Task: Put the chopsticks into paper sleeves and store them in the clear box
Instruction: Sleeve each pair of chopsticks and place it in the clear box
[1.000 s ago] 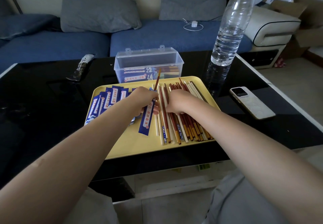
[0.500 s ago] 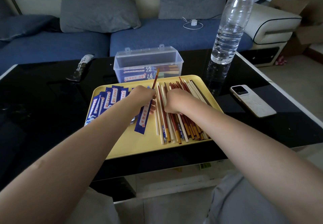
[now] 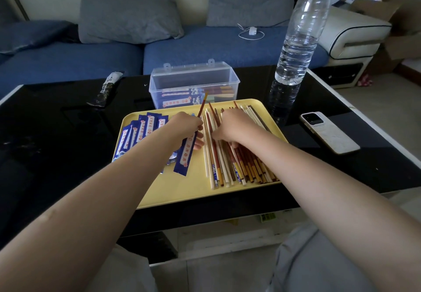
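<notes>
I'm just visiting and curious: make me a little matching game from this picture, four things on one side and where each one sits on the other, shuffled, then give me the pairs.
Things:
1. water bottle
2. phone
3. loose chopsticks
4. clear box

Places:
A. on the right half of the yellow tray
B. flat on the black table, right of the tray
C. just behind the tray, sleeved chopsticks inside
D. upright at the table's far right, behind the phone

Pairs: 1-D, 2-B, 3-A, 4-C
</notes>
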{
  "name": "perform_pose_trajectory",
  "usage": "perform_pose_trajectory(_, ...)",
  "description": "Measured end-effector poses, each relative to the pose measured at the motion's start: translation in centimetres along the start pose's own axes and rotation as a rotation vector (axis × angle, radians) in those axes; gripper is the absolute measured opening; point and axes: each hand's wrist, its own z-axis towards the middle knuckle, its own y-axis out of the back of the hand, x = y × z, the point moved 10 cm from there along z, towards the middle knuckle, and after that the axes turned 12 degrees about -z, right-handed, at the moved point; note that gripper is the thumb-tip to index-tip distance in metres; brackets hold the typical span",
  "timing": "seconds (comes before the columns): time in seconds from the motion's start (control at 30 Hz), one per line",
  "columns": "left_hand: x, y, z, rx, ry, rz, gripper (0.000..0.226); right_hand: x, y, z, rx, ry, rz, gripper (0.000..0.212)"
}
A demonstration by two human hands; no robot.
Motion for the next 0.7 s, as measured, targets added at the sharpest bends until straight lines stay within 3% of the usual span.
perform_pose_trajectory(0.13,-0.2,0.1,0.1,0.014,-0.01,-0.193,0.017,-1.4,1.5,-0.1,-0.001,0.027,0.371,0.013)
perform_pose_trajectory(0.27,-0.4,-0.8,-0.5,0.088,0.015,-0.34,0.011,-2.0,3.5,-0.3,-0.047,0.104,0.777,0.021)
perform_pose_trajectory(0.43,-0.1,-1.3,-1.0,0.112,0.075,-0.393,0.019,-2.5,5.7,-0.9,-0.022,0.175,1.21,0.019)
perform_pose_trajectory(0.57,0.1,-1.6,-1.2,0.117,0.095,-0.421,0.026,-3.9,7.3,-0.6,-0.162,0.193,1.288,0.012)
perform_pose_trajectory(0.7,-0.1,-2.1,-1.2,0.169,0.066,-0.336,0.037,-5.6,7.4,0.4,-0.285,0.099,1.331,0.03)
